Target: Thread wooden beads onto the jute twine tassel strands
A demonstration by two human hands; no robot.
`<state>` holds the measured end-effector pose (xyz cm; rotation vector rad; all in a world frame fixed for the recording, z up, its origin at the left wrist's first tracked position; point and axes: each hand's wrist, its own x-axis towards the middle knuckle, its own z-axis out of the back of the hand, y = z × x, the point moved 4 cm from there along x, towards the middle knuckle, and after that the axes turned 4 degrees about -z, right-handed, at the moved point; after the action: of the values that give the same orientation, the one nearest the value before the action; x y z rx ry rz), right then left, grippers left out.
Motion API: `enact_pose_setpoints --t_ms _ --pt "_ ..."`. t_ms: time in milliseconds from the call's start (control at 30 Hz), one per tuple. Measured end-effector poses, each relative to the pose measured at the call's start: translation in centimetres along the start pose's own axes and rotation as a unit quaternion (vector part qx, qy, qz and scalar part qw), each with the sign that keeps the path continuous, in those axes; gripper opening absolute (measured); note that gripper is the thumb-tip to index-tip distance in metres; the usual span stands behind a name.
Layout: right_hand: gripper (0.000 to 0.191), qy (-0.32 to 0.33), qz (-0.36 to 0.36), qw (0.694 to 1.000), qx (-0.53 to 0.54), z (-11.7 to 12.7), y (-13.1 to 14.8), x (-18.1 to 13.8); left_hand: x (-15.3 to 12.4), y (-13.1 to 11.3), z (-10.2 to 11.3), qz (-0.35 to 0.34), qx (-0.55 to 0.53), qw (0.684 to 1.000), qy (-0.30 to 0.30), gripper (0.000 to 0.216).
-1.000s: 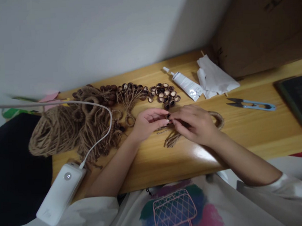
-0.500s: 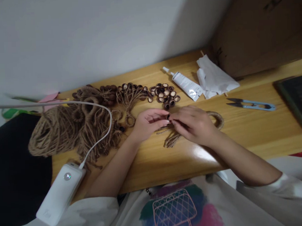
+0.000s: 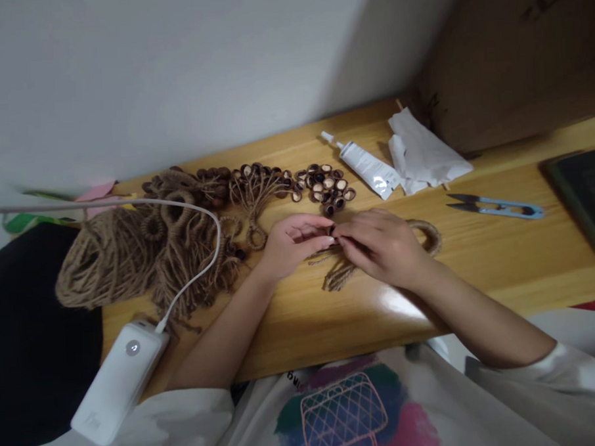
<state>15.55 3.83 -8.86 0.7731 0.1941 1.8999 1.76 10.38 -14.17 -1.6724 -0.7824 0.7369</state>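
My left hand (image 3: 293, 245) and my right hand (image 3: 380, 242) meet over the middle of the wooden table. Between their fingertips is a small dark brown nutshell half (image 3: 332, 231), mostly hidden by the fingers. Both hands are closed in a pinch on it. Under my right hand lies a piece of jute cord with a wrapped ring (image 3: 430, 235) on its right and frayed ends (image 3: 338, 277) on its left. Just beyond the fingers sits a cluster of nutshell halves (image 3: 328, 183), some showing pale insides.
Jute cord tassels (image 3: 181, 267) and a ball of twine (image 3: 104, 258) cover the left side. A white power bank (image 3: 120, 382) trails a cable. A glue tube (image 3: 369, 169), white wrapper (image 3: 427, 153), blue thread snips (image 3: 496, 206) and a dark phone-like device (image 3: 582, 201) lie right.
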Motion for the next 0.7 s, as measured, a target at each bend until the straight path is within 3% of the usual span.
enact_pose_setpoints --t_ms 700 --pt "0.019 0.013 -0.008 1.0 0.001 -0.05 -0.03 -0.05 -0.03 0.04 0.03 0.003 0.0 1.0 -0.001 0.029"
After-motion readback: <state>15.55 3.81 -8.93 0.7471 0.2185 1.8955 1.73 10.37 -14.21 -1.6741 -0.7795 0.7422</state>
